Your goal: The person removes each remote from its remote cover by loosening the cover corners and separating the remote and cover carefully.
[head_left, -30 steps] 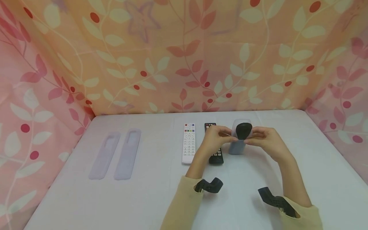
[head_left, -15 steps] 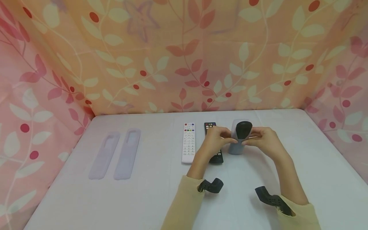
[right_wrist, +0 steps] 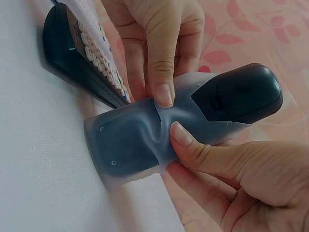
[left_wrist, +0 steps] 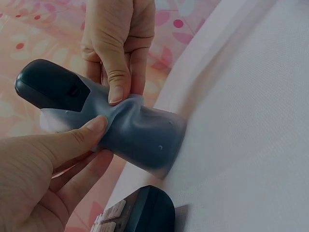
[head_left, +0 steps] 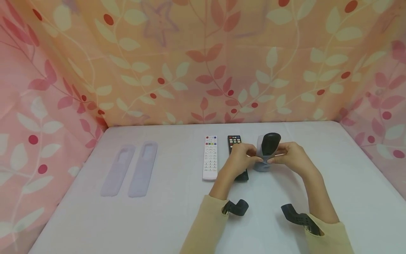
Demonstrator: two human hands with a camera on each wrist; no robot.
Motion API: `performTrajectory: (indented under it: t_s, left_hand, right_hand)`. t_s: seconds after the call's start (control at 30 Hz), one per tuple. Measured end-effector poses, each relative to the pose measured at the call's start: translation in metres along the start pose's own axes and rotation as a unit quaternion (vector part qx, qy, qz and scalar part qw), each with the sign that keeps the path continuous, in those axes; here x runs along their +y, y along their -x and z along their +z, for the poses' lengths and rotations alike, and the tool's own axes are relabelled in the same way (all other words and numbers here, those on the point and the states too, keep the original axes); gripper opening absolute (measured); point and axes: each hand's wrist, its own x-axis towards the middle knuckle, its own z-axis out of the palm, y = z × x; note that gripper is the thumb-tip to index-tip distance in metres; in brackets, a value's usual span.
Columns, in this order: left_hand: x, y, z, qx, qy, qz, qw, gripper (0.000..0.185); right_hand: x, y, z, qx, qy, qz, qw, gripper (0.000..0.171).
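Pinching a sleeve (head_left: 262, 159) between left hand (head_left: 240, 155) and right hand (head_left: 290, 155), black remote (head_left: 270, 143) half inside, held above the bench (head_left: 177, 211). Risk: bunched silicone may grip, so the remote jams or slips out.

Soft translucent silicone sleeve (right_wrist: 130, 145) over a smooth matt-plastic dark remote (right_wrist: 241, 94).

White cloth-covered surface (head_left: 177, 218), white remote (head_left: 210, 157) lying flat near its middle, black remote (head_left: 234, 141) just right of the white remote, two translucent, seemingly silicone sleeves (head_left: 130, 170) side by side well left of the white remote
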Motion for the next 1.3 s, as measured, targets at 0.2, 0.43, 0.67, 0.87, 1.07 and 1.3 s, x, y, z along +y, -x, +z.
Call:
performTrajectory:
  t_s: [0.2, 0.43, 0.67, 0.87, 1.07, 1.3]
  left_hand:
    - [-0.003, 0.000, 0.003, -0.001, 0.001, -0.001, 1.0000, 0.019]
    - [-0.003, 0.000, 0.005, -0.003, -0.005, 0.008, 0.9999, 0.017]
    - [0.001, 0.000, 0.007, 0.012, -0.026, 0.019, 0.9994, 0.018]
    - [0.002, -0.001, 0.009, 0.023, -0.032, 0.013, 0.9991, 0.022]
    - [0.005, -0.001, 0.010, 0.040, -0.023, 0.014, 0.9989, 0.020]
    - [0.008, -0.002, 0.011, 0.059, -0.020, 0.019, 0.9979, 0.020]
  right_hand:
    - [0.003, -0.001, 0.001, -0.003, 0.001, 0.005, 1.000, 0.053]
    - [0.009, 0.000, 0.002, -0.005, -0.008, 0.001, 1.000, 0.056]
    - [0.016, 0.000, 0.000, -0.014, -0.045, -0.017, 0.999, 0.045]
    - [0.015, -0.001, -0.001, -0.015, -0.090, -0.029, 0.995, 0.047]
    - [0.008, 0.000, -0.004, -0.005, -0.127, -0.037, 0.991, 0.049]
    - [0.002, 0.001, -0.006, 0.021, -0.149, -0.034, 0.988, 0.048]
